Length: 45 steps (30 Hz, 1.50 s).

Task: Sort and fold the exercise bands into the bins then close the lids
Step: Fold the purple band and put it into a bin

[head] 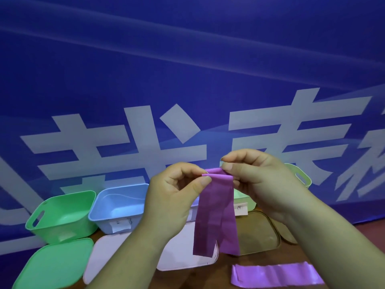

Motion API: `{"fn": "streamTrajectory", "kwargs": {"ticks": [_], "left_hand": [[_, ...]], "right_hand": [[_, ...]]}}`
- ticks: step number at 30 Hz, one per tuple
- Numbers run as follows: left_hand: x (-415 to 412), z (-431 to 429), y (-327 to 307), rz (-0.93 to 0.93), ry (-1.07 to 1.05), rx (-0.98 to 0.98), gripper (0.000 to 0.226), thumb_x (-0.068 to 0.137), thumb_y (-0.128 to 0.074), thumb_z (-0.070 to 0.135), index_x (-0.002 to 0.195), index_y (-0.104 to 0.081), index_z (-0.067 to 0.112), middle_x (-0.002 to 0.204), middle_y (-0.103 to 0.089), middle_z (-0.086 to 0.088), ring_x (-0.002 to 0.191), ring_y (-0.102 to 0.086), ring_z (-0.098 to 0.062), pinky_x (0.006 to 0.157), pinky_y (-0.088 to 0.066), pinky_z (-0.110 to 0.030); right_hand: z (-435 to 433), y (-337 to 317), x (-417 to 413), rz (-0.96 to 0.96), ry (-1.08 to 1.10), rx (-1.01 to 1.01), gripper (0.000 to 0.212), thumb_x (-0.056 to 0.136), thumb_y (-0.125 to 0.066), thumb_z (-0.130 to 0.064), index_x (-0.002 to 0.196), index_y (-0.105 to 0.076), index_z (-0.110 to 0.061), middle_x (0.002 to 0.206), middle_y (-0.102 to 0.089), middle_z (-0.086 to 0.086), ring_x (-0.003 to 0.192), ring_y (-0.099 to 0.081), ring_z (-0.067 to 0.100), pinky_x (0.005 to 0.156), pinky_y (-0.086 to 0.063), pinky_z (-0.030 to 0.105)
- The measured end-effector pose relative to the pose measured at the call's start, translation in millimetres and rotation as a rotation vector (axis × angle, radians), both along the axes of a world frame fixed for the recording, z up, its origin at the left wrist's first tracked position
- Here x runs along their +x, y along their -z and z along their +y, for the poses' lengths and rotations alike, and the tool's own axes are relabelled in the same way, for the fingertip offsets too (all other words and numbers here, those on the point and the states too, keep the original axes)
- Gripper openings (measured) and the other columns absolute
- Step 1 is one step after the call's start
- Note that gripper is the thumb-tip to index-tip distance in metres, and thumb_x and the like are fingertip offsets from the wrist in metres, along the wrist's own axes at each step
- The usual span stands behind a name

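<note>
A deep blue banner [187,59] fills nearly the whole far side of the scene from left to right, like a wall. Pale, lighter-blue streaks [145,51] sweep across its upper part on a slant. Lower down run large white characters [116,142], cut off at the left and right edges. Near the viewer lies a brown tabletop [224,278], seen only in small patches. At the far right, a reddish-brown strip [375,229] below the banner's edge is possibly the same table. The light is even and soft.
</note>
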<state>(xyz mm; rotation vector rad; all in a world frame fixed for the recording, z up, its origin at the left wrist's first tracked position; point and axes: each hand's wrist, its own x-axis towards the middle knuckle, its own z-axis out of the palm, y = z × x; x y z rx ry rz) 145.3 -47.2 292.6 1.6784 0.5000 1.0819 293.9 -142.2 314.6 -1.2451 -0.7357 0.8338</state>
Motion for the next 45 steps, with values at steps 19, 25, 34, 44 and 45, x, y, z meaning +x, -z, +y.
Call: {"fn": "streamTrajectory", "kwargs": {"ticks": [19,25,34,44,45], "left_hand": [[-20.7,17.2,11.8,-0.04,-0.068,-0.011,0.025,0.077,-0.079,0.011,0.071,-0.073,0.033,0.074,-0.071,0.01,0.073,-0.068,-0.009,0.064,-0.052,-0.014],[-23.9,20.8,15.2,-0.018,-0.053,0.006,0.015,0.077,-0.078,0.016,0.075,-0.07,0.029,0.077,-0.069,0.012,0.077,-0.067,-0.009,0.067,-0.054,-0.016],[-24.2,26.7,18.1,-0.027,-0.086,0.042,0.009,0.071,-0.073,0.033,0.078,-0.07,0.029,0.091,-0.069,0.017,0.09,-0.068,-0.01,0.071,-0.054,-0.015],[-26.9,19.4,17.9,-0.039,-0.021,-0.045,0.011,0.075,-0.072,0.026,0.085,-0.069,0.022,0.086,-0.074,0.015,0.087,-0.071,-0.005,0.065,-0.053,-0.011],[-27.2,18.9,18.0,-0.046,-0.022,-0.046,0.01,0.075,-0.072,0.025,0.084,-0.068,0.021,0.085,-0.074,0.014,0.086,-0.071,-0.006,0.065,-0.053,-0.011]], "right_hand": [[13.8,3.1,-35.4,0.121,0.049,0.035,0.023,0.08,-0.071,0.002,0.069,-0.074,-0.018,0.081,-0.066,0.011,0.074,-0.058,0.024,0.07,-0.053,0.026],[17.8,4.2,-39.2,0.15,0.085,0.031,0.024,0.08,-0.071,0.002,0.067,-0.073,-0.018,0.081,-0.069,0.01,0.068,-0.062,0.018,0.07,-0.053,0.027],[17.0,4.7,-45.6,0.143,0.031,0.021,0.011,0.066,-0.076,-0.007,0.068,-0.074,-0.018,0.08,-0.068,0.011,0.075,-0.053,0.027,0.069,-0.054,0.027],[15.8,8.6,-50.0,0.162,0.034,-0.013,0.015,0.075,-0.073,0.002,0.074,-0.07,-0.012,0.077,-0.072,0.01,0.066,-0.058,0.018,0.069,-0.055,0.027],[15.2,8.9,-50.3,0.163,0.036,-0.014,0.015,0.075,-0.073,0.002,0.074,-0.07,-0.013,0.077,-0.072,0.01,0.066,-0.057,0.018,0.07,-0.053,0.028]]}}
